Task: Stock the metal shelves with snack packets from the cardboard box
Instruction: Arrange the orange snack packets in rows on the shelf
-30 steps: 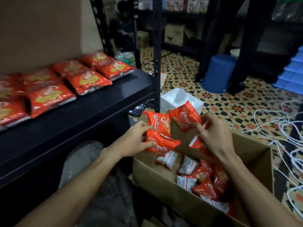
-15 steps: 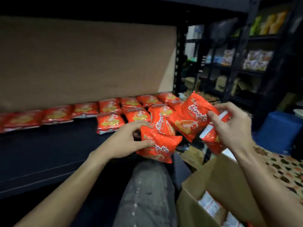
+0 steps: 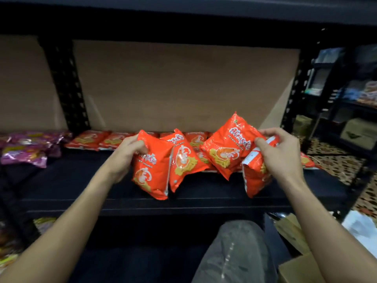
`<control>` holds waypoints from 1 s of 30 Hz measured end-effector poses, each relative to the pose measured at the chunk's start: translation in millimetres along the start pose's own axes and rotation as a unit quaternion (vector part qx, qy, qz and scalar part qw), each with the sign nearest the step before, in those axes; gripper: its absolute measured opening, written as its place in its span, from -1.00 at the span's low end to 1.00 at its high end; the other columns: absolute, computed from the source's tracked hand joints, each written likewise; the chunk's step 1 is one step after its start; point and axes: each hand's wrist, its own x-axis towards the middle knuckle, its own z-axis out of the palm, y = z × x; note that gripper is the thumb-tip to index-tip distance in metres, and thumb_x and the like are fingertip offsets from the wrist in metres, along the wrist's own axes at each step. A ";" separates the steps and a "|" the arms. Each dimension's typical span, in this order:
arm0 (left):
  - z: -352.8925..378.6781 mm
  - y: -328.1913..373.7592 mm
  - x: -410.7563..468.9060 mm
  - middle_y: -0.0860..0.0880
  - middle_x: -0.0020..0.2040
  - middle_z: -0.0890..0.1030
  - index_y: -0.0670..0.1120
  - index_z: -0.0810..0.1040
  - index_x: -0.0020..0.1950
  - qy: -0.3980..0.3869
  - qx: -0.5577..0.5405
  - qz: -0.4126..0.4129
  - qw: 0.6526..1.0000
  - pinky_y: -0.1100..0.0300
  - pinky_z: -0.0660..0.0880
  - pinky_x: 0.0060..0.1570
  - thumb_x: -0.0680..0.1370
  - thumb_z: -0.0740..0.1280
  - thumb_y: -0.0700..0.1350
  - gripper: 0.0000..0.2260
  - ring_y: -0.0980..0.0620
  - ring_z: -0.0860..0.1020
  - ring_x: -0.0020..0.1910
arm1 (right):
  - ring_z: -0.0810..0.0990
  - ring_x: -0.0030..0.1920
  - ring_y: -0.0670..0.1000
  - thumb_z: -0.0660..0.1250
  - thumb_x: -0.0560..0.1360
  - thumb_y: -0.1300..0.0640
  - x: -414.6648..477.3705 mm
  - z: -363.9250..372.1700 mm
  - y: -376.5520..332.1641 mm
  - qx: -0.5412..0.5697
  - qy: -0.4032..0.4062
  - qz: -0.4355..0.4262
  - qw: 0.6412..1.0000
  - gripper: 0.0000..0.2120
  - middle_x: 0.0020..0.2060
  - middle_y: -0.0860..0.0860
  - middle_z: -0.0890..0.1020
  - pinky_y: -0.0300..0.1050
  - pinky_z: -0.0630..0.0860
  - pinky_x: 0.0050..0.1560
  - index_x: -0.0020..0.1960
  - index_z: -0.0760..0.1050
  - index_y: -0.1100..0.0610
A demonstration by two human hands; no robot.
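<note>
Four packets (image 3: 152, 170) hang lengthwise, tops up, in both hands (image 3: 124, 154) (image 3: 279, 158).

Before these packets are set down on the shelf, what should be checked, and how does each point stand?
1. Grip of left hand on left pair of packets: ok.
2. Grip of right hand on right pair of packets: ok.
3. Bare shelf in front of back row: ok.
4. Drop spot free of purple packets: ok.
5. Held packets touching the shelf: cannot tell.
6. Stock left in cardboard box: cannot tell, inside out of view.
</note>
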 end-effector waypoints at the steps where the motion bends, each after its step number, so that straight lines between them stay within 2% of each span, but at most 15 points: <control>1: -4.6 1.2 3.6 0.04 -0.41 0.40 -0.02 0.42 -0.38 0.014 -0.003 -0.013 1.000 0.24 0.33 -0.37 0.14 0.31 -0.10 -0.89 0.14 0.37 -0.39 | 0.64 -0.14 -0.07 0.42 0.46 0.21 0.7 6.2 0.7 0.008 -0.009 0.006 1.000 -0.88 -0.17 -0.11 0.67 0.04 0.61 0.06 -0.10 0.62 -0.01; 3: -10.4 1.2 13.7 0.09 -0.47 0.35 0.02 0.36 -0.47 0.034 0.008 -0.046 0.998 0.26 0.27 -0.46 0.17 0.23 -0.17 -0.90 0.16 0.32 -0.48 | 0.65 -0.12 -0.06 0.43 0.46 0.20 1.4 14.3 4.6 0.021 -0.022 0.021 0.999 -0.88 -0.15 -0.09 0.68 0.05 0.61 0.06 -0.09 0.63 0.00; 5: -13.8 -0.8 24.5 0.09 -0.48 0.32 0.02 0.31 -0.46 0.045 0.028 -0.078 0.996 0.26 0.23 -0.48 0.14 0.24 -0.15 -0.88 0.14 0.28 -0.50 | 0.67 -0.09 -0.04 0.43 0.47 0.19 1.4 18.0 8.9 0.028 -0.027 0.036 0.999 -0.89 -0.13 -0.08 0.68 0.06 0.62 0.05 -0.07 0.63 0.00; 8: -18.1 -8.4 41.7 0.05 -0.52 0.36 0.02 0.32 -0.50 0.050 0.042 -0.143 0.988 0.28 0.28 -0.49 0.14 0.23 -0.12 -0.91 0.06 0.30 -0.51 | 0.65 -0.09 -0.06 0.42 0.49 0.21 2.2 19.0 16.6 0.037 -0.031 0.050 0.998 -0.87 -0.11 -0.12 0.65 -0.01 0.61 0.01 -0.10 0.61 -0.03; 10: -16.6 -10.7 52.4 0.05 -0.52 0.38 0.00 0.33 -0.47 0.052 0.045 -0.161 0.984 0.23 0.30 -0.43 0.15 0.20 -0.13 -0.94 0.03 0.32 -0.49 | 0.64 -0.08 -0.05 0.43 0.49 0.20 2.3 18.1 21.2 0.044 -0.034 0.060 0.997 -0.86 -0.10 -0.14 0.64 -0.05 0.59 -0.02 -0.10 0.60 -0.04; 13: -13.8 -9.2 67.6 0.05 -0.56 0.45 -0.06 0.35 -0.37 0.047 0.051 -0.180 0.981 0.27 0.38 -0.42 0.17 0.17 -0.14 -0.93 0.04 0.41 -0.49 | 0.65 -0.11 -0.06 0.43 0.49 0.19 4.1 16.1 27.2 0.063 -0.033 0.081 0.994 -0.87 -0.10 -0.11 0.65 -0.12 0.54 -0.13 -0.09 0.61 -0.04; 15: -13.6 -10.4 78.1 0.04 -0.55 0.50 -0.07 0.38 -0.31 0.053 0.056 -0.199 0.977 0.29 0.43 -0.39 0.30 0.21 -0.14 -0.98 0.03 0.46 -0.46 | 0.66 -0.15 -0.06 0.43 0.49 0.19 5.0 15.8 29.2 0.075 -0.033 0.087 0.993 -0.89 -0.10 -0.05 0.67 -0.15 0.53 -0.17 -0.06 0.62 -0.01; 17: -16.6 -16.4 87.4 0.05 -0.59 0.49 -0.06 0.36 -0.31 0.080 0.058 -0.201 0.975 0.36 0.41 -0.50 0.50 0.15 -0.20 -0.81 0.08 0.48 -0.56 | 0.67 -0.17 -0.03 0.44 0.49 0.19 6.5 16.8 30.6 0.083 -0.036 0.088 0.992 -0.91 -0.10 0.01 0.69 -0.14 0.54 -0.16 -0.07 0.63 0.01; 19: -18.3 -21.1 92.7 0.06 -0.63 0.44 -0.07 0.33 -0.34 0.100 0.066 -0.203 0.972 0.38 0.35 -0.58 0.55 0.08 -0.25 -0.73 0.10 0.43 -0.64 | 0.68 -0.16 0.01 0.44 0.48 0.20 7.2 17.8 30.2 0.087 -0.040 0.090 0.991 -0.91 -0.10 0.03 0.69 -0.10 0.56 -0.13 -0.09 0.63 0.01; 23: -22.4 -24.9 92.3 0.03 -0.58 0.40 -0.05 0.32 -0.37 0.128 0.045 -0.216 0.967 0.17 0.32 -0.35 0.50 0.08 -0.23 -0.75 0.00 0.37 -0.46 | 0.68 -0.12 0.00 0.43 0.50 0.19 9.8 19.8 28.1 0.083 -0.061 0.088 0.991 -0.88 -0.10 -0.02 0.69 -0.06 0.60 -0.12 -0.11 0.63 -0.03; 26: -24.6 -21.3 87.3 0.02 -0.57 0.39 -0.04 0.31 -0.37 0.132 0.048 -0.228 0.964 0.18 0.31 -0.36 0.44 0.13 -0.16 -0.82 0.00 0.36 -0.47 | 0.68 -0.15 -0.04 0.43 0.51 0.20 9.4 20.6 26.5 0.088 -0.073 0.083 0.990 -0.86 -0.12 -0.06 0.68 -0.07 0.60 -0.14 -0.12 0.62 -0.04; 28: -21.5 -20.3 84.5 0.01 -0.57 0.41 -0.04 0.31 -0.37 0.111 0.060 -0.235 0.964 0.22 0.33 -0.39 0.32 0.18 -0.10 -0.92 0.02 0.37 -0.51 | 0.68 -0.17 -0.07 0.43 0.51 0.20 8.9 22.3 25.8 0.090 -0.081 0.080 0.989 -0.86 -0.14 -0.08 0.68 -0.08 0.59 -0.16 -0.13 0.62 -0.04; 30: -16.3 -21.4 83.6 -0.02 -0.51 0.41 -0.03 0.30 -0.38 0.095 0.077 -0.233 0.965 0.22 0.34 -0.37 0.33 0.19 -0.10 -0.90 0.02 0.37 -0.47 | 0.68 -0.18 -0.08 0.43 0.51 0.20 8.5 24.2 25.0 0.090 -0.090 0.079 0.989 -0.86 -0.13 -0.07 0.68 -0.10 0.58 -0.18 -0.13 0.62 -0.04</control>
